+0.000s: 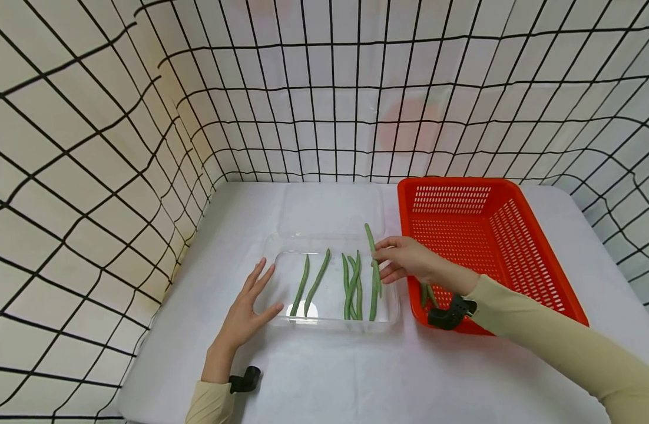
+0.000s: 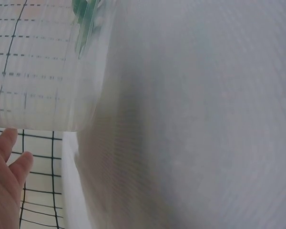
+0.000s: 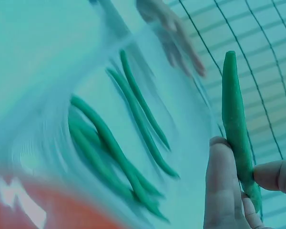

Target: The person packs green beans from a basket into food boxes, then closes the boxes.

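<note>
My right hand (image 1: 406, 259) pinches a green bean (image 1: 370, 237) between thumb and fingers, over the right side of a clear plastic container (image 1: 330, 323). In the right wrist view the held bean (image 3: 233, 105) points upward from the fingertips. Several other green beans (image 1: 351, 288) lie lengthwise inside the container, two of them apart on the left side. At the container's left edge, my left hand (image 1: 245, 315) has its fingers spread and holds nothing. The left wrist view shows its fingertips right by the container's wall (image 2: 38, 105).
A red plastic basket (image 1: 547, 265) stands to the right, under my right forearm, with a few green beans (image 1: 424, 294) at its near left corner. Behind the container lies a clear flat lid-like sheet (image 1: 330, 206). Black wire mesh (image 1: 332, 88) surrounds the white-covered table (image 1: 314, 377) at the back and sides.
</note>
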### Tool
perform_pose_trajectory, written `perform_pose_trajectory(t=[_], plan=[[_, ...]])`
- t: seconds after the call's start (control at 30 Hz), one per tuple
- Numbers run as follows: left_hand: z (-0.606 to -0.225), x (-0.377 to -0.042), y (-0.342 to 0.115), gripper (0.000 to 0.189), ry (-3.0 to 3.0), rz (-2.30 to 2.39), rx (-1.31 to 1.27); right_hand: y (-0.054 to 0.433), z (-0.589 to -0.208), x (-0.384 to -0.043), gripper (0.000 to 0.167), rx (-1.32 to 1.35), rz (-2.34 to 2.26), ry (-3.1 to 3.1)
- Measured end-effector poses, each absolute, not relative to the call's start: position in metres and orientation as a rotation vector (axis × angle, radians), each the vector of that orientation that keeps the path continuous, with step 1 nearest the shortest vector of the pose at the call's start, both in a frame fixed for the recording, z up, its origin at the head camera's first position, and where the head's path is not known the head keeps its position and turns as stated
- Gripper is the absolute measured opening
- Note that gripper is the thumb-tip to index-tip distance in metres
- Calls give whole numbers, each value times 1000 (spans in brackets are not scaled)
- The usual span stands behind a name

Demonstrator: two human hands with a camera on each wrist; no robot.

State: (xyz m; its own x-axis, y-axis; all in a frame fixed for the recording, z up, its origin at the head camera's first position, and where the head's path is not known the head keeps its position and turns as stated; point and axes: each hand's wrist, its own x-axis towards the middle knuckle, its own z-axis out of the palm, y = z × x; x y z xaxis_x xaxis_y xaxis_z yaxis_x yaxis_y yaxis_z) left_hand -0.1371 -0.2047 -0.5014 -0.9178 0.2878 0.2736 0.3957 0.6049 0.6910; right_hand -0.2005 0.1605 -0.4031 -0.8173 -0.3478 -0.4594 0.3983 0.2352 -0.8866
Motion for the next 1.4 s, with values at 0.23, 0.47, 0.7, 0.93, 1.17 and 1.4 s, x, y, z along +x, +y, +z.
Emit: perform_pose_trajectory(t=[0.23, 0.47, 0.7, 0.93, 1.17, 1.4], plan=[[-502, -137, -204, 81, -2700, -1214, -571, 121, -418, -198, 34, 28, -1576, 1874], [-502, -137, -204, 79, -2699, -1207, -574, 116, -425, -193, 35, -57, -1580, 1843], [-501, -138, -204, 78, -2681, -1205, -584, 147, -412, -198, 37, -43, -1667, 1911], [-501, -138, -205, 78, -2676, -1197, -586, 192, -392, -208, 42, 79, -1761, 2028], [-501, -139, -206, 78, -2675, -1203, -583, 241, -409, -221, 50, 184, -1695, 2104], [-501, -136, -206, 81, -2682, -1201, -573, 282, -442, -220, 57, 173, -1469, 2121]])
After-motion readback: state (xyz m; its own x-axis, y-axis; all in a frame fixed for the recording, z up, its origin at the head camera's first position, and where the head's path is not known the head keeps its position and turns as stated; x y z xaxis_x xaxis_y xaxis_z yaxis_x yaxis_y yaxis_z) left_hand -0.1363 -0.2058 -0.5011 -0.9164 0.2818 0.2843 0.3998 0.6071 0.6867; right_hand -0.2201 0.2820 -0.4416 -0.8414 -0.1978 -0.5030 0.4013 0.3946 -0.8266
